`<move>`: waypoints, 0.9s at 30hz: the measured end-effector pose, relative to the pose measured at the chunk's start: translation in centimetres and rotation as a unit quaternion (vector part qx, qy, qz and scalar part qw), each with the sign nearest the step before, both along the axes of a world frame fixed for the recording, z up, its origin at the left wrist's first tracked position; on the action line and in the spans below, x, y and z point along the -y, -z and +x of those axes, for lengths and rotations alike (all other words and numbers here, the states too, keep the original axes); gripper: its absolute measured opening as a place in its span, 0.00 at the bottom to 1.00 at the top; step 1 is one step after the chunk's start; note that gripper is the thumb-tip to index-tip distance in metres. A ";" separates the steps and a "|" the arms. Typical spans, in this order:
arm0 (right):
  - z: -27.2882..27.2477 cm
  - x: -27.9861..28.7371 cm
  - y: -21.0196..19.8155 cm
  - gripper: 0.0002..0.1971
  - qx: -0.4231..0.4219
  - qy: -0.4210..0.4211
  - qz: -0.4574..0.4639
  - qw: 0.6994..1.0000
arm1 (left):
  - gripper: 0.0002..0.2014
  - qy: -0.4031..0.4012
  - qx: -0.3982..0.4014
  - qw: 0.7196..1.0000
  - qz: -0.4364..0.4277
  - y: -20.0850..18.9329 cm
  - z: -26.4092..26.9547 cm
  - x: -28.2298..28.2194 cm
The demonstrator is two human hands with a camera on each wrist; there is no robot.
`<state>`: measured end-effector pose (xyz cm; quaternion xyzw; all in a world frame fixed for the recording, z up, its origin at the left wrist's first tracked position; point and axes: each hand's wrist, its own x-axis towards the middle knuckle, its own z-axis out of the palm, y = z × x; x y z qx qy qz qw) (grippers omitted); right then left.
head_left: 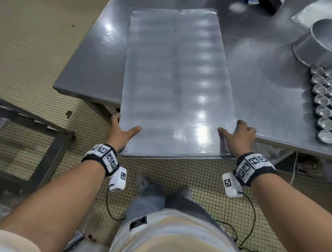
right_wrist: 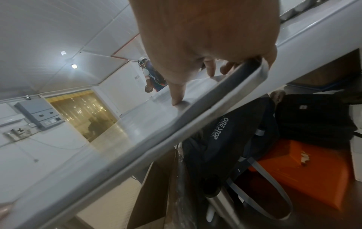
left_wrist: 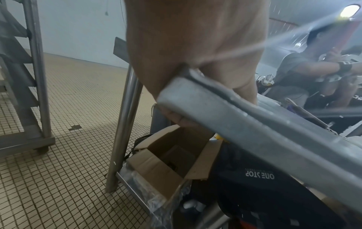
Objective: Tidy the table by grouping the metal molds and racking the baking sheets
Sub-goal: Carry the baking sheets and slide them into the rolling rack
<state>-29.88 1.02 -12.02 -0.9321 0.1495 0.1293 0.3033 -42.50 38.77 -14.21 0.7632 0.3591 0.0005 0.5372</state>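
1. The baking sheet (head_left: 176, 81) covers the middle of the steel table (head_left: 260, 75), its near end overhanging the table edge above open tiled floor (head_left: 188, 172).
2. Bare tabletop runs along both of its long sides.
3. At the right stand small metal molds (head_left: 321, 100) and a round pan (head_left: 316, 41).
4. A metal rack (head_left: 36, 129) stands at left, with floor between it and the table.

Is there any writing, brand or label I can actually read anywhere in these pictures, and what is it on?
"ONE STOP": white print on the dark bag under the table; it appears upside down in the left wrist view.
Trouser label: a black patch with white print, too small to read.
Wristbands: black-and-white square code markers, no words.
Blue-and-white item at the table's far edge: too blurred to read.
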 end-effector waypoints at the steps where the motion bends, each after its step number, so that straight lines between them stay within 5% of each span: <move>1: -0.3 0.6 -0.1 0.41 -0.005 0.014 0.019 1.000 | 0.47 0.004 0.000 1.000 0.001 -0.1 -0.1 0.6; 4: -1.2 2.4 -0.2 0.43 -0.013 0.048 0.071 0.996 | 0.55 0.019 -0.006 1.000 -0.003 -0.5 -0.4 2.2; 9: -1.6 5.4 0.5 0.50 -0.038 0.045 0.136 0.989 | 0.43 0.053 0.002 0.998 -0.021 -0.8 -0.9 3.6; 14: -0.5 6.6 0.1 0.56 -0.067 -0.017 0.164 0.984 | 0.48 0.046 -0.011 0.997 -0.060 -0.7 -0.9 3.6; 27: -0.2 5.7 2.2 0.39 0.031 0.032 0.165 0.985 | 0.29 0.035 -0.018 0.997 0.062 1.0 0.7 3.0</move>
